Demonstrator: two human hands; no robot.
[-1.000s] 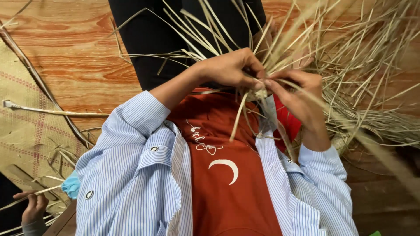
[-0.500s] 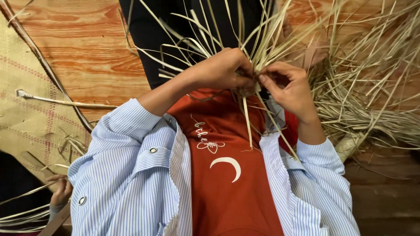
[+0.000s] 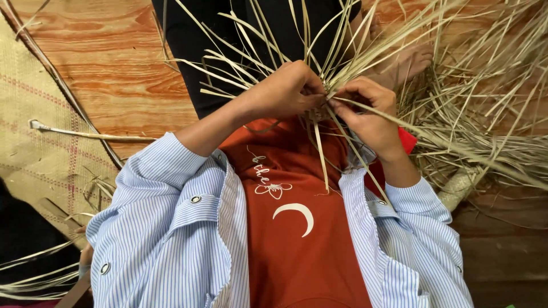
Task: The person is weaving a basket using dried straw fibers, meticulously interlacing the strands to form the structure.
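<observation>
Left hand (image 3: 288, 91) and right hand (image 3: 365, 108) — both pinching straw strips (image 3: 319, 63) together, above the wooden floor (image 3: 114, 63) — mat (image 3: 40, 142) at floor's left edge.

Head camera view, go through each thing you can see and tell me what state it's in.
left hand: closed, pinching straw strips
right hand: closed, pinching straw strips
straw strips: fanned out from the hands
loose straw pile: heaped on floor
woven mat: lying flat
</observation>
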